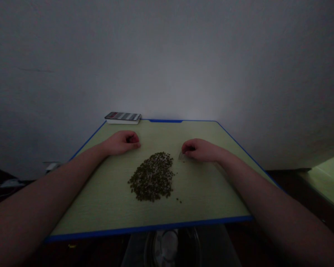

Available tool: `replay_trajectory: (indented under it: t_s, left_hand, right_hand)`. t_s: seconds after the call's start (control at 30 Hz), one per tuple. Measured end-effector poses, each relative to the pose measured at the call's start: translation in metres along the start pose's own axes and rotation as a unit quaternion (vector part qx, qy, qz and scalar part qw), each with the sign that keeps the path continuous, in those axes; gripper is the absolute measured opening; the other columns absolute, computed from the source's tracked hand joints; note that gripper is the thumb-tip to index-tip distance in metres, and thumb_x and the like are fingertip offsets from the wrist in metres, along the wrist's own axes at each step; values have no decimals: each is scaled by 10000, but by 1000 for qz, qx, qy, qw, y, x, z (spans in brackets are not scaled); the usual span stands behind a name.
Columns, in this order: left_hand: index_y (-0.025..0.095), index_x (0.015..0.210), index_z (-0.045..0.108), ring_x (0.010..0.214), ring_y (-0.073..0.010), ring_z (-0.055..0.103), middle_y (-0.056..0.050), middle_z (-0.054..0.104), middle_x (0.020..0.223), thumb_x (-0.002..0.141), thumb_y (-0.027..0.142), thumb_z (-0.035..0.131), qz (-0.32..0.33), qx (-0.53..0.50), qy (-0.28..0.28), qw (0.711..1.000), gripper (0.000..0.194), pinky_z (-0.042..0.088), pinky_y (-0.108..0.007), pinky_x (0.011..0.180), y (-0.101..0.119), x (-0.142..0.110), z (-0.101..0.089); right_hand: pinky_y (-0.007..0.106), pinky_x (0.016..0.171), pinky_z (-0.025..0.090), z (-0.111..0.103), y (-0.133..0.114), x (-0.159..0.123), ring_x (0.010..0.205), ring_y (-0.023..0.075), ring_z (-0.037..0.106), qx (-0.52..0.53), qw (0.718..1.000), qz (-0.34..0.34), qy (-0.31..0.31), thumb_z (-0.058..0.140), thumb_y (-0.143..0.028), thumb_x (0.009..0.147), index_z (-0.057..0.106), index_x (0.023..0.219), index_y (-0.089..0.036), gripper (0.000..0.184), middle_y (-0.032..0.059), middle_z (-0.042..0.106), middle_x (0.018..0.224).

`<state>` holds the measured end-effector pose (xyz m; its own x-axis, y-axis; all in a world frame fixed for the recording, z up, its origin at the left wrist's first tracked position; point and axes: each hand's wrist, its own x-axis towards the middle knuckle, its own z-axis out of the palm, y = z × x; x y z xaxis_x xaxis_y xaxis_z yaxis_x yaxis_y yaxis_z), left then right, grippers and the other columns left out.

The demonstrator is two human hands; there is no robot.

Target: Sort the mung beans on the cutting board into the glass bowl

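A loose heap of small dark green and pale grains (153, 178) lies on the yellowish tabletop, in front of and between my hands. Left of the heap's far end, my left hand (124, 142) rests with curled fingers and the thumb lying forward; whatever is inside the curl is hidden. My right hand (197, 150), its fingers bent inward, is to the right of the heap. A small clear, see-through piece (180, 156) shows at its fingertips, partly covered by the hand. The hand seems to grip it; its exact kind is too dim to make out.
The table (100, 211) has a blue edge and stands against a pale wall. A phone-like slab (123, 116) lies on a white box (122, 121) at the back left corner. Several stray grains (179, 200) lie right of the heap. Below the front edge is a round shiny vessel (167, 246).
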<state>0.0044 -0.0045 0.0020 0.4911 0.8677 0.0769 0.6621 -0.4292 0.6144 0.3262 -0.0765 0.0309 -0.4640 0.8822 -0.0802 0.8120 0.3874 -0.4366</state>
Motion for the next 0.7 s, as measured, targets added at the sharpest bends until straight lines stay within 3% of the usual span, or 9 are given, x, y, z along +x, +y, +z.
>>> replay_trajectory:
  t_s: [0.2,0.5,0.7]
  left_hand:
    - [170,754,582,585,-119,477,11,539,636,676,477,615,4,12,5,1000,318,383,-247,546,-1,0,0]
    - [168,767,572,582,-119,481,14,535,635,685,461,609,-11,22,2,1000,307,384,-240,539,2,-1,0]
    - [166,773,571,581,-113,479,14,538,637,687,441,618,-8,4,-3,1000,292,383,-234,538,2,-2,-1]
  right_hand:
    - [232,617,412,-1,-1,-9,701,145,587,3,998,-23,-53,512,-106,704,669,824,-149,203,27,683,780]
    - [230,521,366,-7,-15,-28,610,140,566,-49,994,6,-98,539,-171,670,678,778,-162,176,20,667,697]
    - [229,506,347,-1,-23,-29,595,134,550,-43,996,33,-72,547,-180,661,662,757,-165,151,26,660,687]
